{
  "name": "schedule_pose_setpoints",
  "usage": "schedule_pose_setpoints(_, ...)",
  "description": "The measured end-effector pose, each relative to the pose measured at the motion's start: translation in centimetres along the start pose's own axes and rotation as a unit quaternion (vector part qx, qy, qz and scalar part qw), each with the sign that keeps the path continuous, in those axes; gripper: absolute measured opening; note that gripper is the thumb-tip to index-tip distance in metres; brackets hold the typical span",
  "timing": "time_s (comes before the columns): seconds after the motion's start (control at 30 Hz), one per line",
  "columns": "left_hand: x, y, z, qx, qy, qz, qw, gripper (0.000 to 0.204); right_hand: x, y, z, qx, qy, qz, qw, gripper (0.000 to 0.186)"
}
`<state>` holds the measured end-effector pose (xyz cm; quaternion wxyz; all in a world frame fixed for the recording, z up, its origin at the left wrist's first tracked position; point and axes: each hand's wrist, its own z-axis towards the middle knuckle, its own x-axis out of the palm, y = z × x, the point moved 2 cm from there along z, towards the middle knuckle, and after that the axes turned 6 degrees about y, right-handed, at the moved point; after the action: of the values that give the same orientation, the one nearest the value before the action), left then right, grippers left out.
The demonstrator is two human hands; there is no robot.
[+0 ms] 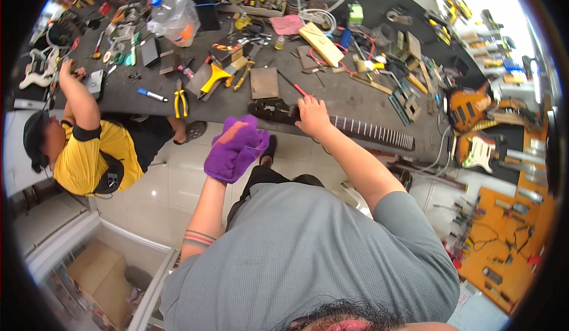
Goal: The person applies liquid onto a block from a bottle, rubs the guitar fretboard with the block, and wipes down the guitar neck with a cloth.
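Note:
A purple cloth (236,147) with an orange-brown patch is bunched over my left hand, hiding its fingers. It hangs just off the bench's front edge. A guitar neck (373,132) with a dark fretboard and bright frets lies along that edge. My right hand (313,116) grips the neck close to its dark headstock (269,110), which points left toward the cloth. Beyond my right fingers lies a red-and-black stick-like tool (293,82). A flat brown block (264,83) sits behind the headstock.
Yellow-handled pliers (181,100), a blue-and-white marker (152,94) and a yellow scraper (214,79) lie left on the bench. At far left a person in yellow (101,159) reaches over the bench. Guitar bodies (468,109) stand at right. A bagged bottle (178,26) stands behind.

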<state>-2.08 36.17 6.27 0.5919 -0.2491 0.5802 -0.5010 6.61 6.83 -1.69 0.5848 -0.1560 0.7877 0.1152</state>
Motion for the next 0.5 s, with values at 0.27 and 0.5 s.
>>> schedule_pose_setpoints(0.27,-1.7,-1.4,-3.4,-0.043,-0.074,0.169,0.982,0.021,-0.3,-2.4,1.5,-0.125,0.001,0.052,0.991,0.023)
schedule_pose_setpoints(0.5,3.7,-8.6,0.0,0.013,-0.212,0.137,0.967,0.016,-14.8,-3.3,-2.9,-0.190,-0.080,0.101,0.973,0.031)
